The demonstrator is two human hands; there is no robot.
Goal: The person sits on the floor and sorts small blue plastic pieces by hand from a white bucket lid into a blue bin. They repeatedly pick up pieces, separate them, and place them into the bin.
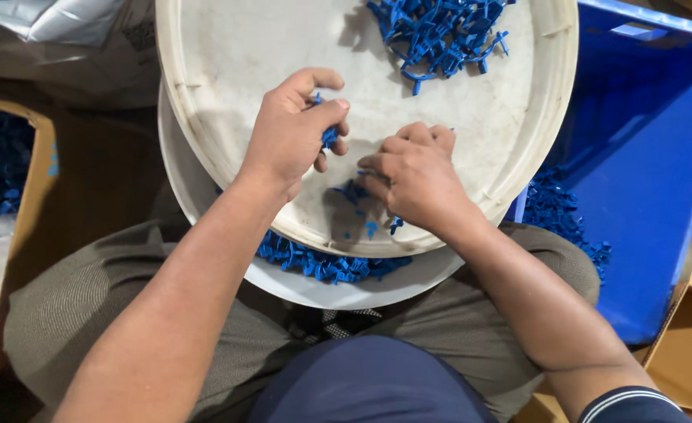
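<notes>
Left grip (291, 129) pinching small blue plastic clips (328, 137), right grip (408, 176) curled over others, scuffed round white lid (228, 70)

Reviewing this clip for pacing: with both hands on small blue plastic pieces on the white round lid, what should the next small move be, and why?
Probably the left hand should let go of the blue piece pinched in its fingers. The right hand already covers loose blue pieces on the white lid, and a larger blue pile waits at its far side.
</notes>
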